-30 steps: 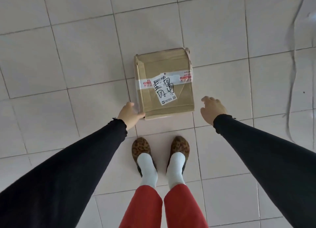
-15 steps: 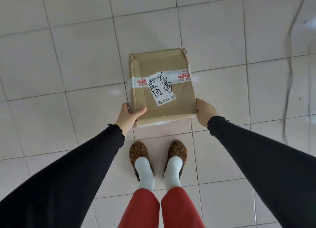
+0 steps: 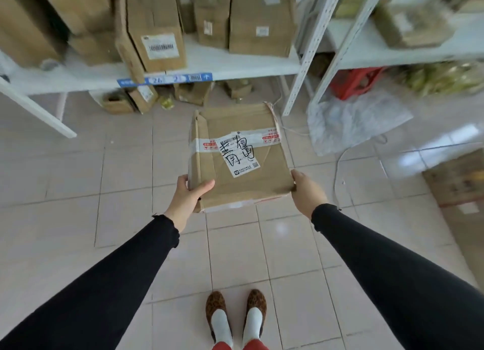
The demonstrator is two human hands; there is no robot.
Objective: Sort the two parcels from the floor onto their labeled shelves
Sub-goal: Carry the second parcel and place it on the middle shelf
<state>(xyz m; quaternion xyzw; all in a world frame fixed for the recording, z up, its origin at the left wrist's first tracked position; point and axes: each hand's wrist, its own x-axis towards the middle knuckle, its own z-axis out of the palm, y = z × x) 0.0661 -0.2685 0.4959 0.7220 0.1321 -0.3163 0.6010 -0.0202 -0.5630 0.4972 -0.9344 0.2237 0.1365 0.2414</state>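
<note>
A brown cardboard parcel (image 3: pixel 243 171) with a white label, black handwriting and a band of tape hangs in the air in front of me, well above the tiled floor. My left hand (image 3: pixel 187 195) grips its near left corner, thumb on top. My right hand (image 3: pixel 306 189) holds its near right corner. Ahead stands a white shelf (image 3: pixel 235 66) with a blue label strip (image 3: pixel 165 79) on its front edge. Only this one parcel is in my hands; I cannot tell which other box is the second parcel.
Several cardboard boxes (image 3: pixel 157 35) stand on the shelf and smaller ones lie beneath it. A second white rack (image 3: pixel 392 53) stands to the right, with a red stool (image 3: pixel 356 83) and a plastic bag (image 3: pixel 351 121) below. A brown box (image 3: pixel 458 182) sits at the right edge.
Both hands closed on the parcel and lifted it off the floor. My view has swung up from the bare tiles, so the shelves are now in sight.
</note>
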